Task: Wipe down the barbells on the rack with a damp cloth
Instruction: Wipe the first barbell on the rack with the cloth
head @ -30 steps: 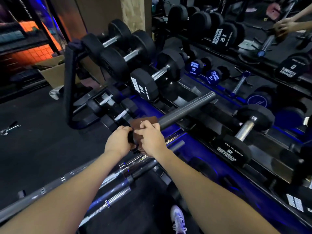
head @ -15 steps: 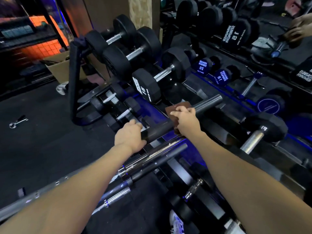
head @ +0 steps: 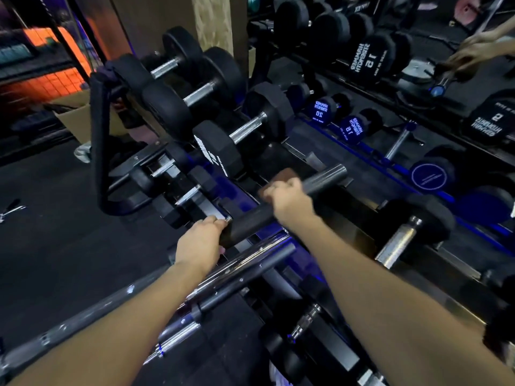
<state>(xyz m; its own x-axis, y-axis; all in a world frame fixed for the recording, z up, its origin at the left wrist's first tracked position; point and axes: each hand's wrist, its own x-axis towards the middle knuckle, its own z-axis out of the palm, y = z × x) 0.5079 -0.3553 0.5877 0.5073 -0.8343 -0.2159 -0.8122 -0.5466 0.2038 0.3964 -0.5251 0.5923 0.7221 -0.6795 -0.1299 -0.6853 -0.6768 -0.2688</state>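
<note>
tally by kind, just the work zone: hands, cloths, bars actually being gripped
Hands: 2, left hand and right hand
Cloth: 1, brown cloth under the right hand
Gripped bar: 1, bar held by both hands
Total: 4

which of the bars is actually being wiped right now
The dark bar raised over the rack: right hand wraps the brown cloth round it, left hand grips its end.

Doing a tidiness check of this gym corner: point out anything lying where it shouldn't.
A small metal clip lies loose on the dark floor, left of the rack, and a pale crumpled rag sits on the floor by the cardboard box. The dumbbells seem seated in their cradles.
</note>
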